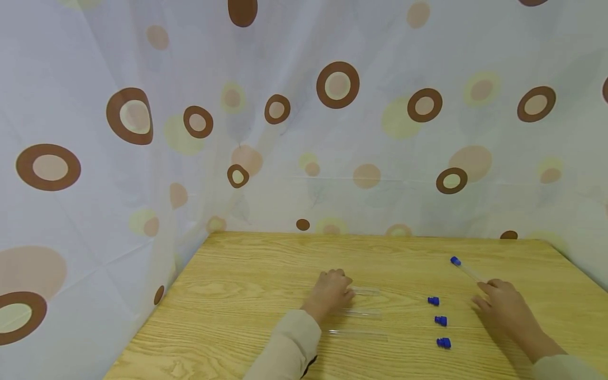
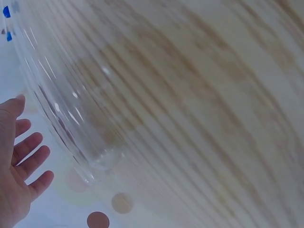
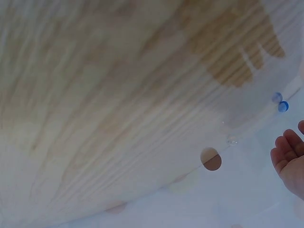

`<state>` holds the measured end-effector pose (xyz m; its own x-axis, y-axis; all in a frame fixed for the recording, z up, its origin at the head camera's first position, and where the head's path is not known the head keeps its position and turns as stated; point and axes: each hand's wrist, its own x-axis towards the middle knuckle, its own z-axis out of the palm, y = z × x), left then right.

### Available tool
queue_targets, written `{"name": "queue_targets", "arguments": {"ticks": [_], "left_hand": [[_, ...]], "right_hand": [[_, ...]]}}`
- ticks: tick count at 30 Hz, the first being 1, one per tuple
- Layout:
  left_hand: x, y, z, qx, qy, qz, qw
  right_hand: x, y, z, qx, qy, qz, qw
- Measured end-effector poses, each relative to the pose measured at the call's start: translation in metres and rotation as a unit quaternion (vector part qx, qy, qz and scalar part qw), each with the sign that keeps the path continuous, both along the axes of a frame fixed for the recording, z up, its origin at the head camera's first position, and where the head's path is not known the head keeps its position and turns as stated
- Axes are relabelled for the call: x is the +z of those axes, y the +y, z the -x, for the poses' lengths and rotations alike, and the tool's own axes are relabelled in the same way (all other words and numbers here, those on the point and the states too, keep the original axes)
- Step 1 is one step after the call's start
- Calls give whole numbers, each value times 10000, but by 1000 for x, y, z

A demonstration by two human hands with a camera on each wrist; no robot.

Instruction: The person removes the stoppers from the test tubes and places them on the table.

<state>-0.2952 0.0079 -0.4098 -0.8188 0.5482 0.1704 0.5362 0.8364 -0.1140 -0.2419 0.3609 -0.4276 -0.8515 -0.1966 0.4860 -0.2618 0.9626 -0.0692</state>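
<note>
My left hand [image 1: 329,290] hovers at the left end of the farthest of three clear tubes, its fingers spread apart in the left wrist view and holding nothing. The far tube [image 1: 367,291], the middle tube [image 1: 362,313] and the near tube [image 1: 358,334] lie side by side on the wooden table. Over to the right, a clear tube with a blue cap [image 1: 456,260] lies slanted, its uncapped end close to my right hand [image 1: 507,307]. That hand has relaxed fingers and an empty palm [image 3: 292,164] in the right wrist view.
Three loose blue caps, the far cap [image 1: 434,301], the middle cap [image 1: 441,320] and the near cap [image 1: 444,343], stand in a column between the hands on the table [image 1: 266,253]. A spotted curtain [image 1: 294,132] hangs behind and at the sides.
</note>
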Motion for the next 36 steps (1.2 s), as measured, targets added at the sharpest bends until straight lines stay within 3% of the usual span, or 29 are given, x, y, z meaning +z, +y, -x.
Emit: {"name": "queue_targets", "arguments": {"ticks": [15, 25, 30, 36], "left_hand": [[3, 14, -3, -144, 181, -47, 9997], [2, 26, -4, -159, 201, 193, 9995], [6, 32, -7, -222, 194, 177, 9994], [6, 38, -9, -319, 152, -74, 9993]], "right_hand": [[1, 11, -1, -233, -258, 80, 9994], [-1, 23, -3, -300, -206, 54, 9993], [1, 26, -4, -420, -676, 27, 9968], [0, 30, -4, -408, -761, -37, 9963]]}}
